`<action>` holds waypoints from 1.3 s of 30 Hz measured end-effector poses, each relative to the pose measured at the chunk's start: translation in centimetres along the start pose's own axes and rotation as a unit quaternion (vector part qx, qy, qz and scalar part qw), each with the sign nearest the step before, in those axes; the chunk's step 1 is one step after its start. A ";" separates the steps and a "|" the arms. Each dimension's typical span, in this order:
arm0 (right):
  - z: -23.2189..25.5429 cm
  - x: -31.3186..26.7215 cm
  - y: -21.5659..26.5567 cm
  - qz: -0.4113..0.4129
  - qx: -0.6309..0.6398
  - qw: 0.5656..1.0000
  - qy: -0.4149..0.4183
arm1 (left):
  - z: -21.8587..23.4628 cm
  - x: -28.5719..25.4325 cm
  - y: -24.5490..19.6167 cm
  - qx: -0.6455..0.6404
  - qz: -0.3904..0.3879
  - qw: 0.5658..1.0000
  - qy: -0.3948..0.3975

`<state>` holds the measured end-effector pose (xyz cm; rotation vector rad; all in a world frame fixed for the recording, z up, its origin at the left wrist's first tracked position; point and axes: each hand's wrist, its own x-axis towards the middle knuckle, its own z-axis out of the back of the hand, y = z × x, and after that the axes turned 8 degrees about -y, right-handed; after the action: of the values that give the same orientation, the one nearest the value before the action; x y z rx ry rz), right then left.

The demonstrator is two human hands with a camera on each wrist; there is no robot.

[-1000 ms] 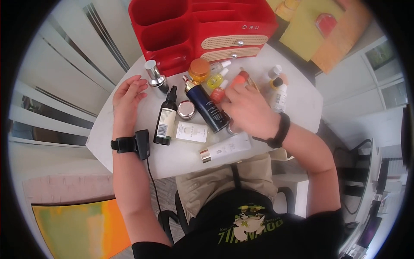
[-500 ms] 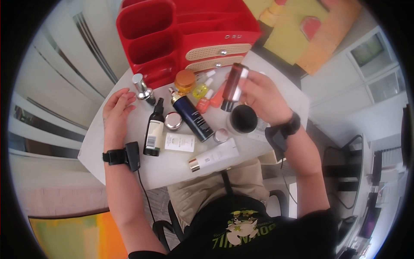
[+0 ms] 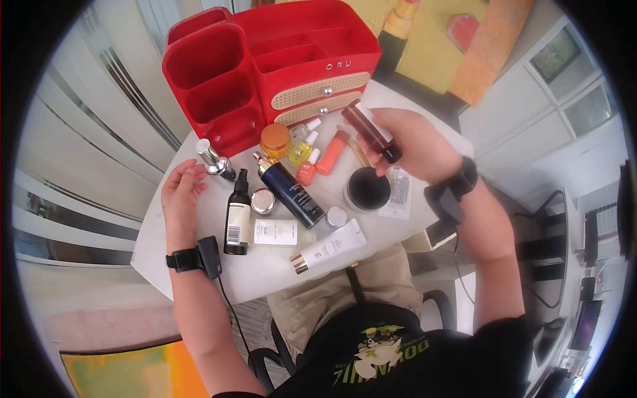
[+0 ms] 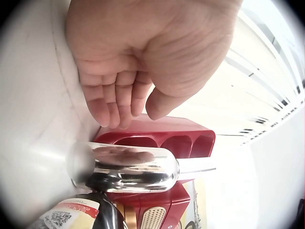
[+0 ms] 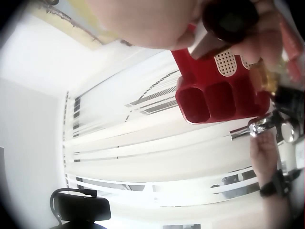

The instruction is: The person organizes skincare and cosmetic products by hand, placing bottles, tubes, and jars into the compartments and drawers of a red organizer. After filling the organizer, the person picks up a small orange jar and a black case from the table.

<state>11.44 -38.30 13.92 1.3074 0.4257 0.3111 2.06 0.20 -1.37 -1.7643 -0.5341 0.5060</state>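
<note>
My right hand (image 3: 417, 144) grips a brown bottle (image 3: 367, 127) with a white label and a black end, held slanting over the right side of the table. Its dark round end (image 5: 230, 20) faces the camera in the right wrist view, with fingers around it. Below the hand stands a jar with a black lid (image 3: 369, 188), beside a white printed packet (image 3: 399, 191). My left hand (image 3: 183, 191), fingers loosely bent and holding nothing, rests at the table's left side. Close to its fingertips is a shiny silver bottle (image 4: 136, 167), near a black spray bottle (image 3: 237, 217).
A red organizer (image 3: 298, 76) with two woven-front drawers stands at the back. Mid-table are a navy bottle (image 3: 292, 196), an orange-lidded jar (image 3: 275, 139), several small bottles and a silver-lidded jar (image 3: 263, 201). A white tube (image 3: 330, 247) lies near the front edge.
My right hand, earlier down among the things at the table's right, has lifted the brown bottle and then tilted it from near upright to slanting. The left hand stays by the silver bottle.
</note>
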 end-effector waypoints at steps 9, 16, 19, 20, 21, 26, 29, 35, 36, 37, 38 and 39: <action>4.6 8.0 6.0 0.179 -0.211 0.944 -0.178 | -0.4 -0.4 -0.3 0.007 0.006 1.000 0.001; 3.2 13.9 6.0 0.261 -0.403 0.842 -0.246 | -0.4 -0.3 -0.2 -0.001 0.006 1.000 -0.005; 2.0 15.8 5.4 0.253 -0.457 0.826 -0.210 | -0.4 -0.4 -0.3 0.004 0.005 1.000 -0.007; 1.6 16.2 5.4 0.254 -0.455 0.828 -0.209 | -0.4 -0.4 -0.4 0.006 0.004 1.000 -0.008; 1.3 16.6 5.5 0.253 -0.440 0.836 -0.208 | -0.4 -0.5 -0.3 0.011 0.005 1.000 -0.011; 0.8 19.1 4.3 0.347 -0.350 0.839 -0.232 | -0.7 -0.9 -0.6 0.022 0.007 1.000 -0.011; 0.9 19.3 4.0 0.313 -0.357 0.851 -0.223 | -0.6 -0.9 -0.5 0.020 0.003 1.000 -0.007; -0.3 16.2 4.0 0.332 -0.405 0.775 -0.353 | -0.6 -0.5 -0.2 0.007 0.001 1.000 -0.008; -0.5 15.3 3.9 0.331 -0.407 0.776 -0.351 | -0.6 -0.5 -0.1 0.009 -0.001 1.000 -0.007; -0.3 14.5 3.6 0.404 -0.384 0.752 -0.351 | -0.5 -0.5 -0.1 0.011 -0.004 1.000 -0.007; -0.6 13.3 3.7 0.476 -0.358 0.723 -0.349 | -0.6 -0.5 -0.1 0.011 -0.001 1.000 -0.010; -1.2 11.5 3.3 0.483 -0.360 0.733 -0.316 | -0.5 -0.6 -0.1 0.012 -0.001 1.000 -0.009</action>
<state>21.12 -31.25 15.41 0.6642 -0.9526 0.7673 1.88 -0.58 -1.11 -1.7384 -0.5405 0.5239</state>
